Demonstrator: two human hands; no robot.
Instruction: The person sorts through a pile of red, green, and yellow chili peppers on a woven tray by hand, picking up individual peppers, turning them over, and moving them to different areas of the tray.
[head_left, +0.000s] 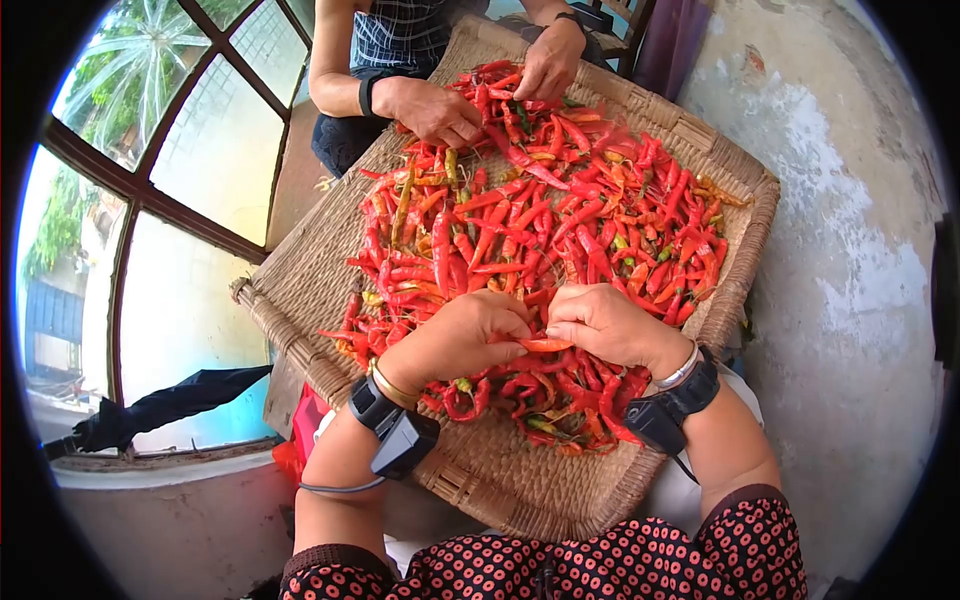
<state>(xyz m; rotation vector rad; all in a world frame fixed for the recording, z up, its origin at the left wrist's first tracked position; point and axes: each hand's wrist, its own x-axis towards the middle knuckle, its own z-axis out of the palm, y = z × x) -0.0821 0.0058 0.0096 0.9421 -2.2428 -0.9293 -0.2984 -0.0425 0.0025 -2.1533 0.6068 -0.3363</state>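
Observation:
A heap of red chili peppers, with a few yellow and green ones, covers much of a woven tray. Over the near part of the heap, my left hand and my right hand meet, fingertips close together. Between them lies one orange-red chili, its left end pinched by my left hand and its right end by the fingers of my right hand. Both wrists carry a bracelet and a black strapped device. Loose peppers lie under and around both hands.
Across the tray, a co-worker's two hands touch the far edge of the heap. A window and a folded black umbrella are at the left. A bare wall stands at the right.

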